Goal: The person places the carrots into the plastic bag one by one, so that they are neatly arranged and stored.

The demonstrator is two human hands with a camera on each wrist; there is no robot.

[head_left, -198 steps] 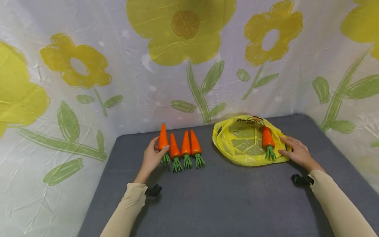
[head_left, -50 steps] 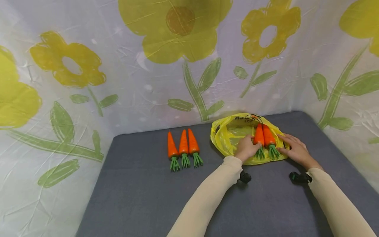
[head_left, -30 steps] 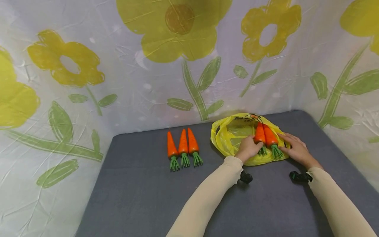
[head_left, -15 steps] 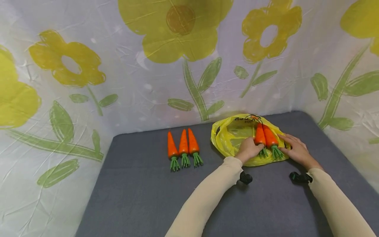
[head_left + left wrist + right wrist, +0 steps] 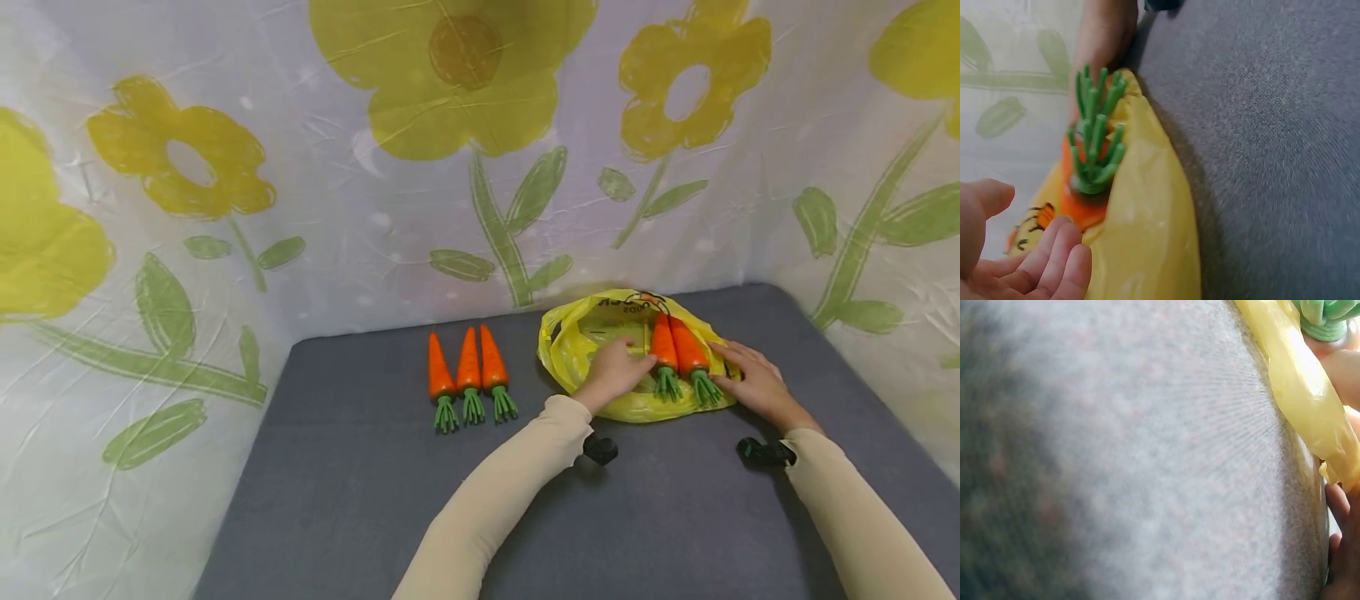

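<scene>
Two orange carrots with green tops lie side by side in a yellow plastic bag (image 5: 555, 354), the left carrot (image 5: 663, 343) against the right carrot (image 5: 687, 346). My left hand (image 5: 613, 372) hovers over the bag's opening, just left of the left carrot. In the left wrist view its fingers (image 5: 1063, 259) are apart from the thumb, with nothing between them. At the bag's right side, my right hand (image 5: 756, 385) holds the rim, thumb inside and fingers outside. The right wrist view catches only part of that hand beside the yellow plastic (image 5: 1307, 387).
Three more carrots lie in a row left of the bag: a left one (image 5: 440, 371), a middle one (image 5: 468, 371) and a right one (image 5: 493, 362). All rest on a grey cloth-covered table (image 5: 360, 483). A flower-printed curtain (image 5: 337, 275) stands behind and at both sides.
One carrot went from the row into the bag, carried by my left hand. That hand has since let it go and drawn back slightly left. My right hand has stayed at the bag's rim.
</scene>
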